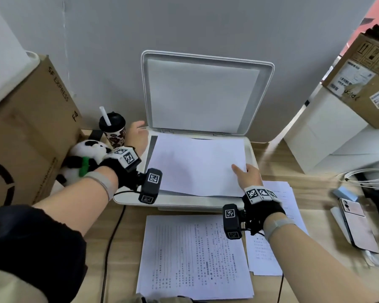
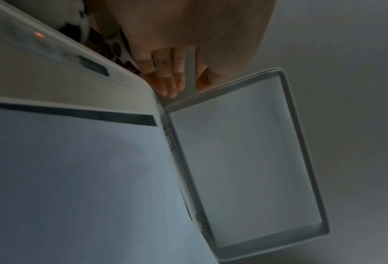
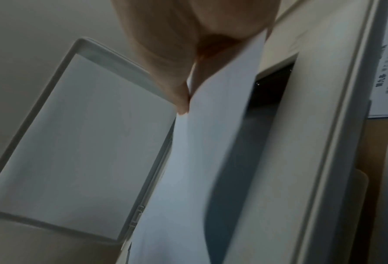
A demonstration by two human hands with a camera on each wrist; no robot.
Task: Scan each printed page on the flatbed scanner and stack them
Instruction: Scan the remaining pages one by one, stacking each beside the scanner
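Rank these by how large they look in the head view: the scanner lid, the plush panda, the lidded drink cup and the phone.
1. scanner lid, by far the largest.
2. plush panda and phone: too alike to rank; the panda is partly hidden by the left hand's wrist, and the phone lies nearer the camera.
3. lidded drink cup, smallest.

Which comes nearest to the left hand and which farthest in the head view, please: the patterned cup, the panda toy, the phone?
From the left hand:
1. The patterned cup, just to its left beside the scanner.
2. The panda toy, lower left, against the cardboard box.
3. The phone, far across the desk on the right.
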